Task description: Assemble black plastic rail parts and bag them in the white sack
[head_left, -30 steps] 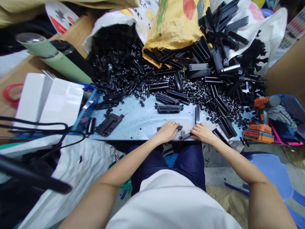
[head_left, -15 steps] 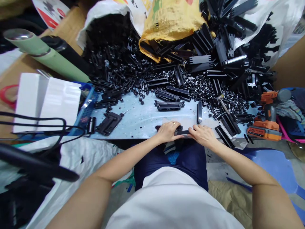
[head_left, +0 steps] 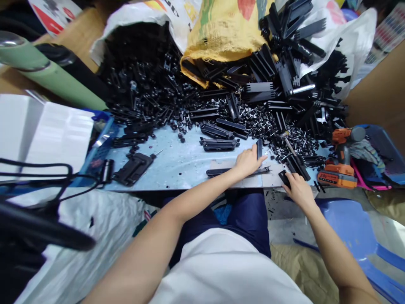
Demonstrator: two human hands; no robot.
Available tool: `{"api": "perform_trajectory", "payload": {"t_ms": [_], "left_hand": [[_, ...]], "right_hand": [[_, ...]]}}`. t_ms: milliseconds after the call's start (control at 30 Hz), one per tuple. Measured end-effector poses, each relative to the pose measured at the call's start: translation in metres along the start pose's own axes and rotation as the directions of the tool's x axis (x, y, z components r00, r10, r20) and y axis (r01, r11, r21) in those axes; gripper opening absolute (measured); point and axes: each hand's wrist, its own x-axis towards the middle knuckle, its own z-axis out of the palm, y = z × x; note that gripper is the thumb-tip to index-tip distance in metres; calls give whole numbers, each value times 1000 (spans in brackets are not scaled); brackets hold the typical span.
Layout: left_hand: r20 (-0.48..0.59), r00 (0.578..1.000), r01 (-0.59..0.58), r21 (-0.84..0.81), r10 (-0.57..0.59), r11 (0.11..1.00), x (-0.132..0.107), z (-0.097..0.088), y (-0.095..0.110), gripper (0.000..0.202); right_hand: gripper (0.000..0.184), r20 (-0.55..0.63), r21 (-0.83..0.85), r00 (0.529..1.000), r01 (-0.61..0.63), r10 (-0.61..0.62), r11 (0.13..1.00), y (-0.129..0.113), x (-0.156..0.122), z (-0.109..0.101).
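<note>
My left hand (head_left: 248, 162) reaches forward over the table, fingers and thumb closed about the lower end of a short black plastic bar (head_left: 260, 147). Below it, a long black bar with a forked right end (head_left: 218, 172) lies on a cardboard piece (head_left: 247, 182) by the table's front edge. Farther right, my right hand (head_left: 300, 190) grips a black channel-shaped strip (head_left: 284, 178) at the table edge; its fingers partly cover the strip. Several folded black assemblies (head_left: 220, 144) lie beyond my left hand.
Heaps of black parts and pins (head_left: 253, 116) cover the back of the table, beneath a yellow sack (head_left: 224, 38). A hammer (head_left: 292, 147) leans among them. An orange cordless drill (head_left: 340, 162) stands right, a black tool-like block (head_left: 134, 169) lies left. A blue chair (head_left: 351, 223) is beside me.
Both hands have let go of the long bar, which now lies on the cardboard. My left hand moved forward and right to the short bar; my right moved right to the channel strip.
</note>
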Motion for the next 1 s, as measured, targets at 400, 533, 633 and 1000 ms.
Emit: {"api": "perform_trajectory", "payload": {"t_ms": [400,533,633,1000], "left_hand": [[51,981,-171,-237,188,956,25,-97,-29,40],[-443,867,-261,-19,226,965,78,-141,-38,39],[-325,905,-252,112,275,961,98,-108,-18,27],[-87,983,-131,290,162,948,116,-14,1,33]], "right_hand": [[34,7,429,995,87,-99,899,22,27,-28],[42,-627,603,760,334,172,724,29,88,-81],[36,-704,576,680,374,208,727,20,131,-93],[34,-229,101,973,31,-7,994,-40,180,-71]]}}
